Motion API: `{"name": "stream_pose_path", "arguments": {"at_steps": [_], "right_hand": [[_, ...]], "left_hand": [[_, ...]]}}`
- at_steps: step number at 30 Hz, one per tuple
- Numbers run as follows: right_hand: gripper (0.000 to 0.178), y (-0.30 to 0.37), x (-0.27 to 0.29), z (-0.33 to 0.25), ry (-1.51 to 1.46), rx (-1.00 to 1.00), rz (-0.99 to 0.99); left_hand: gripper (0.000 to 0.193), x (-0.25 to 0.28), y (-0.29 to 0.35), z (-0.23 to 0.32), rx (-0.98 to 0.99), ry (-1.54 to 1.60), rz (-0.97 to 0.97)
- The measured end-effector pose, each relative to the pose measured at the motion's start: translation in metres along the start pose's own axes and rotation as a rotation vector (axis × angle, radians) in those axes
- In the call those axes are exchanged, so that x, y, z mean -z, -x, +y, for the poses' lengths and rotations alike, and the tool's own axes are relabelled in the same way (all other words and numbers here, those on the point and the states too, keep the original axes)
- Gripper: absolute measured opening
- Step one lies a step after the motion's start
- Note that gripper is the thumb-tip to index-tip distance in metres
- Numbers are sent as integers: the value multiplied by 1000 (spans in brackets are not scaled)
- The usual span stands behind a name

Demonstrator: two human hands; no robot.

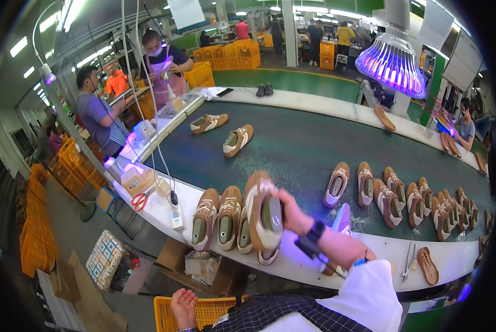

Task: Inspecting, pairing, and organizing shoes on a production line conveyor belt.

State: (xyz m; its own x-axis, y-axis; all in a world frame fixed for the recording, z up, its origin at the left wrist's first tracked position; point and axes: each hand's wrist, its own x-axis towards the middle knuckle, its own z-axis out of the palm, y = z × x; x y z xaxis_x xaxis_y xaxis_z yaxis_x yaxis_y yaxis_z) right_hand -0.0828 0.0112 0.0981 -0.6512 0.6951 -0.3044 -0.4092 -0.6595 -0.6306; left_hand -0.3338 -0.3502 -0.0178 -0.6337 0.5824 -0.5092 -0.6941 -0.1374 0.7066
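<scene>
My right hand [295, 214] grips a brown and white sneaker [255, 193] by its side, toe pointing away from me, lifted above the pale ledge. Beneath and left of it, several matching sneakers [228, 217] stand in a row on the ledge; the held one partly hides those at the right of the row. Low at the left, my left hand [184, 306] hangs over an orange basket [215, 310], fingers loosely curled and apart, with nothing in it. Partly behind my right forearm is another shoe [342, 218], lit purple.
A dark green belt [292, 144] carries several sneakers [389, 202] at the right and two farther left. Red-handled scissors [140, 201] and a white power strip [176, 216] lie on the ledge, with loose cables above. Pliers [407, 263] and a brown sole [427, 265] lie right. Co-workers [96, 105] stand beyond.
</scene>
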Motion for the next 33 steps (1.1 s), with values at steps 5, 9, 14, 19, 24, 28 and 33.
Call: {"name": "stream_pose_path", "arguments": {"at_steps": [5,9,14,19,24,28,33], "right_hand": [[63,-52,-26,-41,67,487,69],[85,-51,-23,-33,131,660,-45],[86,-46,-8,-10,127,562,-27],[83,-36,5,-5,126,480,11],[84,-9,21,-6,100,459,82],[76,25,45,-6,75,503,146],[69,88,71,0,177,405,279]], "left_hand": [[26,3,13,-2,37,-89,24],[30,-13,5,-6,68,-119,0],[24,-28,-13,-15,71,-138,-42],[23,-44,-22,-18,118,-168,-98],[21,-80,-25,-22,138,-226,-248],[20,-133,-23,-33,88,-341,-407],[31,-211,-2,-62,-82,-449,-693]]}}
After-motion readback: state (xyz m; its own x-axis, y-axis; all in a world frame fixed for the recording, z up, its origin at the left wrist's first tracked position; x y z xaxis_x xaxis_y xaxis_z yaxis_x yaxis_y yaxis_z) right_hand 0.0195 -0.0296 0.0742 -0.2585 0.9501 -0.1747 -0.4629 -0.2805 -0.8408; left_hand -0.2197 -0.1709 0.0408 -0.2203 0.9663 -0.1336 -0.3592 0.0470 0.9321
